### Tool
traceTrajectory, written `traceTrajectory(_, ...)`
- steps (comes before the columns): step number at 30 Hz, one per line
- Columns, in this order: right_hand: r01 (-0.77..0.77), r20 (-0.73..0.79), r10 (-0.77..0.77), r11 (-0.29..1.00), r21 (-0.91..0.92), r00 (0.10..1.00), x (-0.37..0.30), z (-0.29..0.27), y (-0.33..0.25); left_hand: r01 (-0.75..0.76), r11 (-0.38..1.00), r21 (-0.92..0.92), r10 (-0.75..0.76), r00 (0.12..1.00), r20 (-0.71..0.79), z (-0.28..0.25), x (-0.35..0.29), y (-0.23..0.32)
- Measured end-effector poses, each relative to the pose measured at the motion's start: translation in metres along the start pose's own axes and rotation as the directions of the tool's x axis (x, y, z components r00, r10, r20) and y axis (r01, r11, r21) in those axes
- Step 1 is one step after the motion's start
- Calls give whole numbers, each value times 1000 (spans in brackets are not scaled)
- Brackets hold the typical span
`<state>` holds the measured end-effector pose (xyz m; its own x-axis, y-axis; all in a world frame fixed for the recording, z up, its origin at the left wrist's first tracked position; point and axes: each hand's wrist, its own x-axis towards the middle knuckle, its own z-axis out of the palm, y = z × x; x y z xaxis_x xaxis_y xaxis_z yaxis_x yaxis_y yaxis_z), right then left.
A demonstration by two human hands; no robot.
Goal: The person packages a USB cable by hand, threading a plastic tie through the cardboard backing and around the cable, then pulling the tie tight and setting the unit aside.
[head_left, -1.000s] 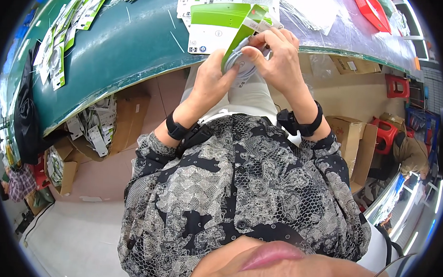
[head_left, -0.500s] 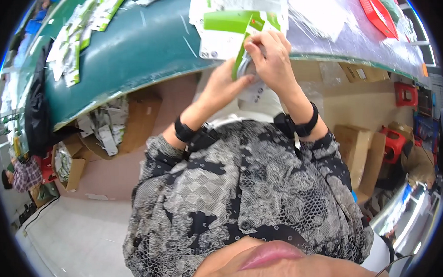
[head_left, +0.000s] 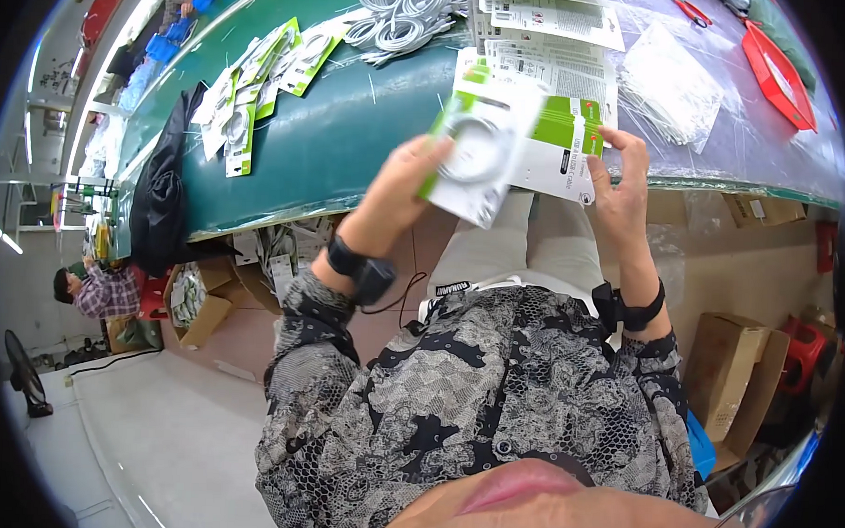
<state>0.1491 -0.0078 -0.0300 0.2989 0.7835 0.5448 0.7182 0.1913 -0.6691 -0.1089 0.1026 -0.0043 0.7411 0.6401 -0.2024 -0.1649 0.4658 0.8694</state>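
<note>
Cable card (head_left: 480, 159) (green-white, print blurred) | left fingers (head_left: 430, 157): gripping it | right fingers (head_left: 630, 150): parted beside lettered cards (head_left: 549, 164)

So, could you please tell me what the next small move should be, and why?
Probably move the carded cable left onto the pile of similar carded cables: the left hand holds it, its cable looks neatly coiled, and the right hand is apart from it, at the edge of a flat green-and-white card.
</note>
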Motion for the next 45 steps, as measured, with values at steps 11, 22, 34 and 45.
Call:
traceTrajectory(11, -84, 70, 85, 996, -17, 994, -29, 16, 29, -85, 994, 74, 112, 780, -615, -158, 68, 71)
traceTrajectory(22, 32, 35, -26, 982, -185, 999, -29, 26, 29, -195, 102, 976, 723, 688, 62, -198, 139, 53)
traceTrajectory(34, 22, -44, -33, 969, -247, 998, -28, 29, 27, -221, 312, 924, 747, 658, -95, -199, 170, 60)
traceTrajectory(45, 171, -7, -198, 861, -479, 980, 9, 42, 21, 224, -76, 972, 658, 743, -120, -238, 136, 90)
